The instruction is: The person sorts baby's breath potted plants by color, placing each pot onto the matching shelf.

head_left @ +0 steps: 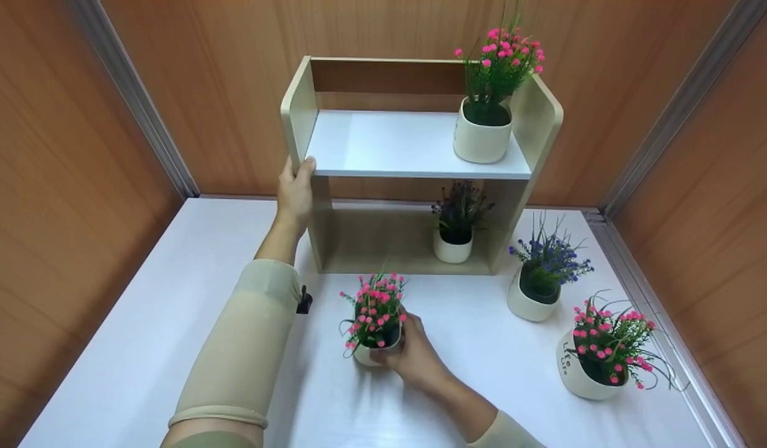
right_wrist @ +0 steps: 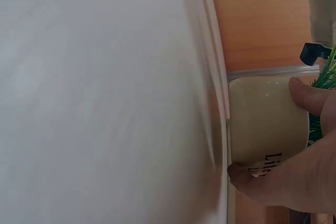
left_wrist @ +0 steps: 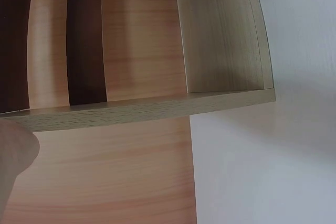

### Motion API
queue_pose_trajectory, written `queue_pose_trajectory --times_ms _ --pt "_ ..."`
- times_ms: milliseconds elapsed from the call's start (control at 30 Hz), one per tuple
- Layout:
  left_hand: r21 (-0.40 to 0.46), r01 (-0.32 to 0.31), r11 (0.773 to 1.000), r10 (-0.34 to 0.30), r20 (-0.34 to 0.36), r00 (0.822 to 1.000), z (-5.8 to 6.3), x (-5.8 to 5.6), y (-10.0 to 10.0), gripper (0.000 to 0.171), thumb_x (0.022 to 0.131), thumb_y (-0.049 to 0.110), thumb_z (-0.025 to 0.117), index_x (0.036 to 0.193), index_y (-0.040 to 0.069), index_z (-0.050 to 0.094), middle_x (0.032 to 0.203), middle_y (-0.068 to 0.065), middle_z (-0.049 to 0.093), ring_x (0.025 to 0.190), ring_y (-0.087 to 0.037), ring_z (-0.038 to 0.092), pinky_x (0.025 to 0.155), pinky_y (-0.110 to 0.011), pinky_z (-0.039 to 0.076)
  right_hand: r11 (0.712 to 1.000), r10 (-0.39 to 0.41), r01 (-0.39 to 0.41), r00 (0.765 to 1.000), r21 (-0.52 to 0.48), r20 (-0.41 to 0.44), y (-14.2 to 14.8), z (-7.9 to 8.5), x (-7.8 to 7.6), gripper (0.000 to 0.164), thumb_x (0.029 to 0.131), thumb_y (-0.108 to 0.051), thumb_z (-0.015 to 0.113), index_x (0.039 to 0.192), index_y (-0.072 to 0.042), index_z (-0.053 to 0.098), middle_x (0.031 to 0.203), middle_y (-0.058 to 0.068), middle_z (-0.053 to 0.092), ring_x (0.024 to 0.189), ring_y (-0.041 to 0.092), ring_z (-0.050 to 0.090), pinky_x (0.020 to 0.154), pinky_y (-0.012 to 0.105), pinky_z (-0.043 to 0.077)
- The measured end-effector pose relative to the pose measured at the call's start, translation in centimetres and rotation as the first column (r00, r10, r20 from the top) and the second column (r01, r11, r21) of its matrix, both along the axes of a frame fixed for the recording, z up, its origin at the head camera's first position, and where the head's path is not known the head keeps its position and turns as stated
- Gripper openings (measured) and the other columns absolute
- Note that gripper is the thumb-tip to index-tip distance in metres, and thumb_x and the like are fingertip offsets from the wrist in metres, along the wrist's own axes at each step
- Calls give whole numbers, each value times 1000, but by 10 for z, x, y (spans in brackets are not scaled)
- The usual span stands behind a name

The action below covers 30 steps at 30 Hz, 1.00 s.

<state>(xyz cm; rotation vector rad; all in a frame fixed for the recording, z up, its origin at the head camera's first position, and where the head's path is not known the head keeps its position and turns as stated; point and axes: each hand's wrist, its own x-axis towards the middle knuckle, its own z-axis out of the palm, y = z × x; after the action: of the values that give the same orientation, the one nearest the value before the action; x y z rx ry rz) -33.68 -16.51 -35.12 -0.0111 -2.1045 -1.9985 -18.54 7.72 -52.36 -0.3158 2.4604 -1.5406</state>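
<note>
Pot inside right hand, thumb and fingers curled round its wall, I judge to spare the flowers; shelf beyond, side pinched by left hand, likely steadying it.

On the surface, the shelf unit stands at twelve o'clock from the front plant; upper plant and lower plant occupy its three-o'clock side. The farther plant sits near two o'clock, the nearer plant near three.

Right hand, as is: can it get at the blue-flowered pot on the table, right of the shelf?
Probably not yet: the right hand grips a pink-flowered pot, so it's occupied. Once freed, likely yes; only bare tabletop shows between it and the blue-flowered pot.
</note>
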Motion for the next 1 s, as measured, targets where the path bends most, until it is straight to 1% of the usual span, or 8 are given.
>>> queue_pose_trajectory --times_ms 133,267,433,467,567,700,800,1000 --pt "6 17 1000 -17 0 1000 -3 -3 -2 61 106 39 42 161 24 21 170 -3 19 160 -24 8 130 -49 8 995 -31 35 998 -90 51 7 14 -8 103 78 -24 86 160 -17 24 156 19 31 145 42 38 120 55 34" --pt "6 24 1000 -23 -7 1000 -14 -15 -6 64 106 42 42 162 27 16 171 0 14 160 -23 5 130 -49 6 984 -64 81 992 -161 111 17 31 -17 102 78 -19 86 160 -21 25 160 14 28 152 40 28 121 53 33" --pt "-3 5 1000 -5 -38 999 -25 -27 -8 61 105 44 43 160 31 20 169 2 20 159 -21 9 130 -49 7 979 -118 136 986 -153 119 29 58 -27 106 77 -22 86 160 -29 21 168 9 16 156 37 19 122 52 31" --pt "-4 0 1000 -1 -41 999 -26 -28 -9 61 105 44 43 160 31 21 169 2 21 159 -21 10 130 -50 7 977 -124 142 985 -159 116 31 64 -28 107 77 -22 87 160 -31 20 170 8 10 157 36 18 122 52 31" --pt "-2 2 1000 -2 -32 999 -28 -29 -9 61 105 45 43 160 32 20 169 2 20 159 -21 9 130 -51 6 974 -127 143 987 -178 95 39 82 -31 106 78 -23 86 159 -38 20 171 4 7 157 33 18 121 50 34" --pt "2 4 1000 -4 -13 1000 -28 -29 -9 63 105 46 44 161 33 18 169 3 19 159 -21 9 130 -51 7 972 -113 122 992 -199 56 48 104 -34 98 80 -29 85 155 -44 24 165 -2 22 155 29 25 117 46 41" --pt "-2 3 1000 -3 -15 1000 -27 -28 -8 62 105 47 43 160 34 19 169 4 21 159 -20 10 130 -51 8 972 -92 95 996 -217 22 53 120 -36 93 80 -34 84 153 -43 26 161 -4 26 153 28 30 115 44 43" --pt "3 -19 1000 20 -9 1000 -25 -28 -8 67 103 50 45 161 31 18 169 2 20 159 -20 11 130 -46 10 963 -67 55 997 -263 -36 59 158 -44 97 82 -37 82 156 -41 20 166 -4 23 156 25 24 118 43 40"
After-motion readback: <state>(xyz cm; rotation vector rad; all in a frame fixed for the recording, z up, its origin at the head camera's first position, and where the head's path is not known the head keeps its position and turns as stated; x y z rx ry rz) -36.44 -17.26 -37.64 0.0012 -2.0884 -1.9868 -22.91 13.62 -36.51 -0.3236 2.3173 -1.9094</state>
